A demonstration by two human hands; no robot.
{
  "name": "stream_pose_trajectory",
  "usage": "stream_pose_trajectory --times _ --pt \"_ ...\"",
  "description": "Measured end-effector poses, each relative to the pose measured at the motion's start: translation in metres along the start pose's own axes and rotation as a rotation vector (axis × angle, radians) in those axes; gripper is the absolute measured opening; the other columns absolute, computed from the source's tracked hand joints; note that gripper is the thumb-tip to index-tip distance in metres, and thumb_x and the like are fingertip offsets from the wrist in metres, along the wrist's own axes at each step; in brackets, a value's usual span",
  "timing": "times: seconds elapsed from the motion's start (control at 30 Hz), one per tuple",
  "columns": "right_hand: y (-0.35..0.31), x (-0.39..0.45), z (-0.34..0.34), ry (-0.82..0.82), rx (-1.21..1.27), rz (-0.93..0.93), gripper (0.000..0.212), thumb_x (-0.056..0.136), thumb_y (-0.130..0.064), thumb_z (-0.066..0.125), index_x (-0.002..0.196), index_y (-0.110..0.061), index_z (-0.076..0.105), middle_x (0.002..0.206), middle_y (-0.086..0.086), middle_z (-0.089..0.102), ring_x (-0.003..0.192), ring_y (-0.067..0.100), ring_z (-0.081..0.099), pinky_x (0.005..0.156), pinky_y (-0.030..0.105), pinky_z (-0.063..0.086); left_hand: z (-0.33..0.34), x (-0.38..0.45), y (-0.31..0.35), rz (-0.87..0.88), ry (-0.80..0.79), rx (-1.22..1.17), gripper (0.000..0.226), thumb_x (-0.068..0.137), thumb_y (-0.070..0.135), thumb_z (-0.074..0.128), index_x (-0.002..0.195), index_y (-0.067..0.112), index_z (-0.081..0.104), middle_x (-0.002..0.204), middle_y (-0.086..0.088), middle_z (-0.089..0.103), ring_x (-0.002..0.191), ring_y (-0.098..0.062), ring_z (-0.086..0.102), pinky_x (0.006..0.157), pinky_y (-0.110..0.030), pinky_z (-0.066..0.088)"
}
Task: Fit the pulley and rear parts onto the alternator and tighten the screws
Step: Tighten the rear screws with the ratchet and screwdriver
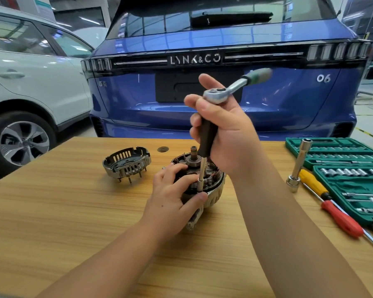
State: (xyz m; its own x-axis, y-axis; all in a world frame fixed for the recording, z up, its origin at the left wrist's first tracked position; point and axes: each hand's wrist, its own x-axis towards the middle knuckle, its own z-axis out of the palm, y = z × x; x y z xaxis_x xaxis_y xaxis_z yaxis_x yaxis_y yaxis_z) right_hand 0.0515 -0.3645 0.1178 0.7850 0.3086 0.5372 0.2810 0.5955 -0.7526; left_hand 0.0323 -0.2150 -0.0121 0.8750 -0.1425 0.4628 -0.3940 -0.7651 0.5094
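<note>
Blue car [213, 87] behind wooden table [63, 211]

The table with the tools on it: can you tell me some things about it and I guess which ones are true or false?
1. The right hand grips a ratchet wrench. True.
2. The left hand lies flat on the table. False: it holds the alternator.
3. The rear cover is already on the alternator. False: it sits apart, to the left.
4. A red-handled screwdriver lies beside the green socket set case. True.
5. The car behind is red. False: the blue car is behind.
</note>
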Motion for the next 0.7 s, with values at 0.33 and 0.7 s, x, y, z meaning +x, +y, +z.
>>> stream_pose_trajectory --times 0.33,0.7 --pt "0.008 0.001 0.007 -0.182 -0.005 -0.086 0.036 0.088 -0.027 0.051 0.120 -0.023 0.065 0.088 0.009 0.055 0.073 0.018 0.050 0.070 0.035 0.040 0.002 -0.002 0.000 0.017 0.023 -0.019 0.054 0.081 0.073 0.043 0.125 0.047 0.058 0.145 0.026 0.026 0.139 -0.003 0.010 0.100 -0.034 0.023" --pt "-0.003 0.001 0.005 0.173 -0.121 0.006 0.036 0.086 -0.019 0.073 0.118 -0.014 0.057 0.078 -0.003 0.070 0.061 0.009 0.056 0.063 0.026 0.048 0.014 -0.003 -0.003 0.031 0.054 -0.091 0.039 0.087 0.069 0.043 0.121 0.052 0.049 0.148 0.042 0.007 0.144 0.007 -0.013 0.111 -0.028 0.002"
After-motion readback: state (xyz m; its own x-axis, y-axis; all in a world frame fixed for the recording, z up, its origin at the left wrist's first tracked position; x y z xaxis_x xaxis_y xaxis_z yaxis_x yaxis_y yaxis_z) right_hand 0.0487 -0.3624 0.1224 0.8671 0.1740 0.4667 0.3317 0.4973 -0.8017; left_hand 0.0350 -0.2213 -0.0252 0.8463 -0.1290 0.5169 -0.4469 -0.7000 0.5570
